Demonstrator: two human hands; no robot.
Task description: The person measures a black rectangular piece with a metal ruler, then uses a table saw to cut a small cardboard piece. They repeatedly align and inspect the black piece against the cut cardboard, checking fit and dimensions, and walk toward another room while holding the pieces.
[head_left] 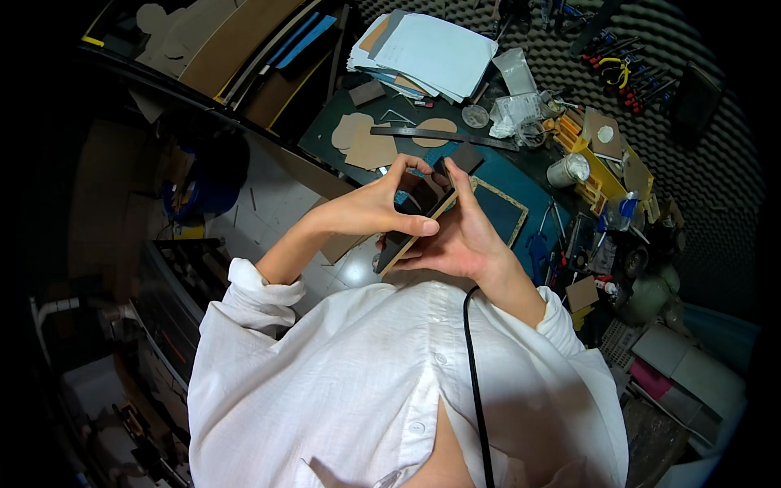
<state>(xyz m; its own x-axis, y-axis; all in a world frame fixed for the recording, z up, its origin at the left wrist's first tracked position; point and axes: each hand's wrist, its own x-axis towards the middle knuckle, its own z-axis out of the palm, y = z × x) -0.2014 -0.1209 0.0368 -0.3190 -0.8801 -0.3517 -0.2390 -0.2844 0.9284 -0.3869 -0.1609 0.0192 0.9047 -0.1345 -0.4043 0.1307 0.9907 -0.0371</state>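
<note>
Between my hands, tilted on edge above the front of the workbench, is a flat dark-faced board [394,247] with a light brown edge. My left hand [370,205] is curved around its dark face, with the thumb pressed on the surface and the fingers at the upper end. From behind and below, my right hand [465,236] grips the board, its thumb near the top corner. The fingers of the right hand are partly hidden by the board. Just beyond lie a teal cutting mat [494,172] and a thin speckled frame [522,213].
A dark metal ruler [447,134] crosses the bench by cut brown card pieces [372,148]. Behind is a stack of sheets [435,53]. A white-topped jar [568,170] and a yellow organiser [606,175] stand right. Tools [622,75] hang on foam. A black cable [474,366] hangs over my shirt.
</note>
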